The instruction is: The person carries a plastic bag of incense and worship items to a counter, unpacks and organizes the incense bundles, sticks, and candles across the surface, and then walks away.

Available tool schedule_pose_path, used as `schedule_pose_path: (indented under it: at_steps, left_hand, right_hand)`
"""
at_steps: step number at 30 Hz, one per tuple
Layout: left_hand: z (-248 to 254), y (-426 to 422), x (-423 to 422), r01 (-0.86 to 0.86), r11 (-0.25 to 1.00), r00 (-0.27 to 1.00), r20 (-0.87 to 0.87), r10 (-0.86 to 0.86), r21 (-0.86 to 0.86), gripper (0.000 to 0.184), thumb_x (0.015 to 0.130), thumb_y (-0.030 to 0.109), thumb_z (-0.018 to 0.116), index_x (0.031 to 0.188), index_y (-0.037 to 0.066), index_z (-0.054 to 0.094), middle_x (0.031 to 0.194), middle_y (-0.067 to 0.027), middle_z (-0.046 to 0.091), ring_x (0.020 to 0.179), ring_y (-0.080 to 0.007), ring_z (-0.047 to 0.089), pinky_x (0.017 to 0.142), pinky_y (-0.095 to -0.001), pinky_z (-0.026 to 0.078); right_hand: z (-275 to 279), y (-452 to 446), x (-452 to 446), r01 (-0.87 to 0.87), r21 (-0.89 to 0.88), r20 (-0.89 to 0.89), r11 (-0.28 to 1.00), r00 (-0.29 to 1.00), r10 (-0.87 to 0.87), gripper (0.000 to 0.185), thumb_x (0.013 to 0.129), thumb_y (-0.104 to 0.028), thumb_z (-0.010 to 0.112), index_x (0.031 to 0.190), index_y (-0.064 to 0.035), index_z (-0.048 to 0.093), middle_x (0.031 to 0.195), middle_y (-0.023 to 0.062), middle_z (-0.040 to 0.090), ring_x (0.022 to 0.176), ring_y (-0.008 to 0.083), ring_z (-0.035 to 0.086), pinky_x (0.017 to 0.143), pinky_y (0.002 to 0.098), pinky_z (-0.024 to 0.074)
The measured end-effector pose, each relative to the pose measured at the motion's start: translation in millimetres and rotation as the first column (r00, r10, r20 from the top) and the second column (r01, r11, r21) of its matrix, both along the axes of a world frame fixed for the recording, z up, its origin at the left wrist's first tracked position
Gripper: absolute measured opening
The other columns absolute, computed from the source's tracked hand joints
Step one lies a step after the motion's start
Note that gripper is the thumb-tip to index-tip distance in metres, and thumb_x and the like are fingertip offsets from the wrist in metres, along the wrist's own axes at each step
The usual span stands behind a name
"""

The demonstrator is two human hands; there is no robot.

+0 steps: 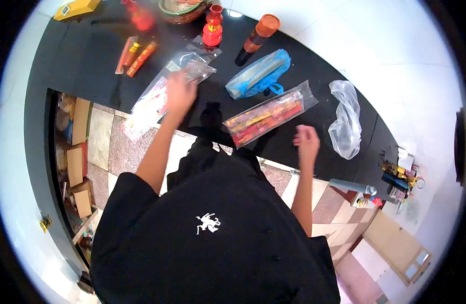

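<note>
My left hand [180, 93] is over a clear plastic packet [149, 109] with pink and white contents near the counter's front edge. Its fingers are blurred and touch or hover at the packet's upper part, so their grip is unclear. My right hand [307, 139] is by the front edge, its fingers curled together, right of a clear packet of red and yellow sticks [266, 117]. Whether it holds anything is too small to tell. Behind that packet lies a blue plastic bag [258, 75] around something flat. A crumpled clear bag [344, 119] rests to the right.
The black counter [202, 104] also bears a red lamp [212, 31], a brown-capped bottle [258, 39], red-orange tubes [140, 59], a basket [183, 11] and a yellow box [77, 8]. A grey cylinder [350, 186] is at the right front edge.
</note>
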State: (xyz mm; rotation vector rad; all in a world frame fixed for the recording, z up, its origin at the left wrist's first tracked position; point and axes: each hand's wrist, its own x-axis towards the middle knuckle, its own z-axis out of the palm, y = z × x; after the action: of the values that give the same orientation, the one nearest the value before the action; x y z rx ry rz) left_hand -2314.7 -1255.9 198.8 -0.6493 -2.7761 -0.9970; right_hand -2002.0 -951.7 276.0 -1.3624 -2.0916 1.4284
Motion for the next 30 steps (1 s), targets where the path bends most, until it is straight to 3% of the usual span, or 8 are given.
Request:
schedule_pose_path:
  at_steps: [5,6,9,12,13,16,20,30]
  left_hand:
    - [6,-89,-35,0.080,0.862,0.936,0.336,0.109,-0.500,0.069,0.069,0.036,0.084,0.127,0.010,0.057,0.119,-0.0154,0.064,0.113,-0.0367,0.059,0.091,-0.0499,0.049]
    - [1,-95,-42,0.131,0.910,0.889,0.453,0.068,-0.393,0.067,0.072,0.036,0.083,0.128,0.010,0.058,0.120,-0.0167,0.064,0.113,-0.0379,0.060,0.091,-0.0484,0.050]
    - [7,-104,-53,0.221,0.968,0.785,0.611,-0.102,-0.121,0.055,0.087,0.030,0.074,0.134,0.006,0.059,0.124,-0.0208,0.065,0.110,-0.0363,0.065,0.094,-0.0384,0.050]
    - [20,-107,-51,0.263,0.929,0.612,0.700,-0.369,0.259,0.054,0.090,0.023,0.072,0.138,0.005,0.056,0.122,-0.0174,0.067,0.109,-0.0251,0.065,0.094,-0.0352,0.049]
    - [11,-105,-49,0.318,0.900,0.689,0.579,-0.436,0.299,0.047,0.093,0.016,0.070,0.136,0.002,0.057,0.112,-0.0023,0.068,0.097,-0.0098,0.060,0.089,-0.0274,0.048]
    - [71,-85,-32,0.216,0.837,0.549,0.646,-0.530,0.503,0.044,0.093,0.015,0.071,0.133,0.002,0.058,0.113,-0.0031,0.067,0.099,-0.0106,0.060,0.091,-0.0268,0.047]
    - [108,-73,-29,0.227,0.897,0.341,0.831,-0.439,0.380,0.028,0.091,0.009,0.071,0.117,0.001,0.068,0.098,-0.0006,0.071,0.083,-0.0055,0.062,0.078,-0.0255,0.051]
    - [126,-59,-27,0.315,0.805,0.314,0.746,-0.588,0.503,0.018,0.091,0.014,0.073,0.103,0.001,0.073,0.089,0.0019,0.071,0.078,-0.0048,0.061,0.073,-0.0261,0.050]
  right_hand:
    - [-71,-119,-36,-0.317,-0.124,0.069,0.940,0.943,0.326,0.024,0.096,-0.025,0.067,0.106,-0.0029,0.068,0.084,0.0058,0.068,0.067,0.0110,0.064,0.060,0.0261,0.0533]
    - [-94,-132,-42,-0.421,0.017,0.028,0.907,0.907,0.420,0.025,0.097,-0.025,0.066,0.107,-0.0026,0.068,0.085,0.0065,0.069,0.068,0.0115,0.065,0.061,0.0261,0.0534]
    - [-50,-162,-101,-0.413,-0.410,-0.082,0.813,0.905,0.418,0.024,0.098,-0.023,0.064,0.110,-0.0028,0.067,0.088,0.0064,0.069,0.074,0.0118,0.066,0.065,0.0260,0.0534]
    - [-31,-164,-150,-0.428,-0.398,-0.241,0.811,0.902,0.357,0.025,0.099,-0.022,0.064,0.115,-0.0029,0.065,0.090,0.0067,0.068,0.078,0.0118,0.065,0.069,0.0261,0.0541]
    - [-17,-162,-165,-0.408,-0.373,-0.329,0.833,0.898,0.292,0.027,0.098,-0.022,0.064,0.117,-0.0030,0.064,0.090,0.0066,0.068,0.079,0.0117,0.065,0.069,0.0260,0.0541]
    - [30,-152,-207,-0.274,-0.256,-0.508,0.927,0.854,0.112,0.033,0.097,-0.025,0.067,0.120,-0.0019,0.063,0.092,0.0071,0.069,0.080,0.0112,0.064,0.069,0.0256,0.0537]
    - [79,-134,-233,-0.325,-0.376,-0.432,0.868,0.890,0.146,0.035,0.095,-0.026,0.070,0.118,-0.0010,0.064,0.096,0.0064,0.071,0.082,0.0108,0.065,0.070,0.0256,0.0538]
    - [102,-120,-228,-0.413,-0.180,-0.522,0.893,0.809,0.269,0.016,0.091,-0.014,0.072,0.102,-0.0021,0.072,0.093,0.0024,0.072,0.082,0.0085,0.064,0.073,0.0247,0.0516]
